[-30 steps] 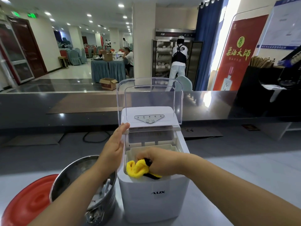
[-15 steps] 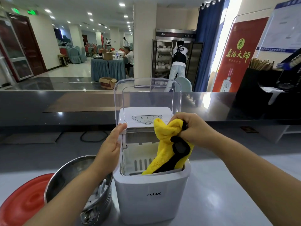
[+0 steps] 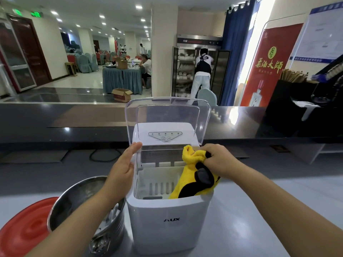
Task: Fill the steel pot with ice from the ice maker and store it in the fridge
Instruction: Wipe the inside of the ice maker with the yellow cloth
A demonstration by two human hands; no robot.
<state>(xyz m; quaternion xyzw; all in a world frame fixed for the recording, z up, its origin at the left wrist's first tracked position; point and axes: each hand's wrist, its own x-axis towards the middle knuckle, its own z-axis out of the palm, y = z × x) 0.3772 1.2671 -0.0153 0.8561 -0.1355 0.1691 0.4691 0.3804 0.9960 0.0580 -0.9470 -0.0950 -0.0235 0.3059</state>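
A white ice maker (image 3: 170, 221) stands in front of me on the grey counter, its clear lid (image 3: 168, 115) tipped up and open. Its inner basket (image 3: 157, 184) shows no ice. My left hand (image 3: 123, 165) rests with straight fingers against the machine's left upper edge. My right hand (image 3: 219, 160) grips a bunched yellow and black cloth (image 3: 194, 175) that hangs down into the basket's right side. The steel pot (image 3: 78, 197) stands just left of the machine, partly hidden by my left forearm, with ice showing inside it (image 3: 113, 214).
A red round lid (image 3: 24, 232) lies at the lower left beside the pot. A dark raised bar ledge (image 3: 74, 123) runs behind the counter, with a black cable (image 3: 104, 154) below it. A black box with chopsticks (image 3: 297, 101) stands at the far right.
My right hand lifted the cloth up out of the basket bottom, then came down a little toward the machine's right rim. My left hand stayed on the machine's left edge.
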